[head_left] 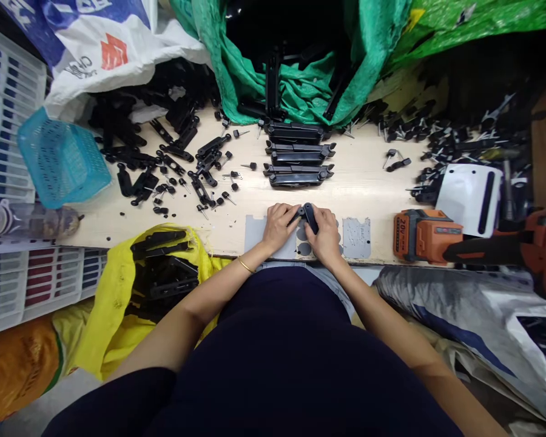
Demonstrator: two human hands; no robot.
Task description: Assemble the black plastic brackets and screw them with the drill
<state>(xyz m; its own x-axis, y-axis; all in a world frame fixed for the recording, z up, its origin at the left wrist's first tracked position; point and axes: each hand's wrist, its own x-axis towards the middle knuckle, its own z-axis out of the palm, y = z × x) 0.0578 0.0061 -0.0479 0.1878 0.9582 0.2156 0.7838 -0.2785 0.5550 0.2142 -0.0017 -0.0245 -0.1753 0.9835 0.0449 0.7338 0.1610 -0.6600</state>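
At the bench's near edge, my left hand point(277, 229) and my right hand point(325, 235) are close together, fingers closed on black plastic parts. A black plastic arm piece point(310, 217) with a rounded end sits in my right hand. My left hand grips another black piece point(295, 216), mostly hidden by the fingers; its end meets the first one. I cannot tell whether the two are joined. Beneath the hands lie grey pads point(357, 238). Just beyond them, several folded black arm assemblies point(300, 176) are stacked in a column.
Loose black arms and knobbed screws point(204, 164) are scattered at left, more screws point(437, 136) at right. An orange power tool battery point(428, 235) stands at the right edge. A blue basket point(66, 158), a green sack point(295, 91) and a yellow bag point(118, 297) surround the bench.
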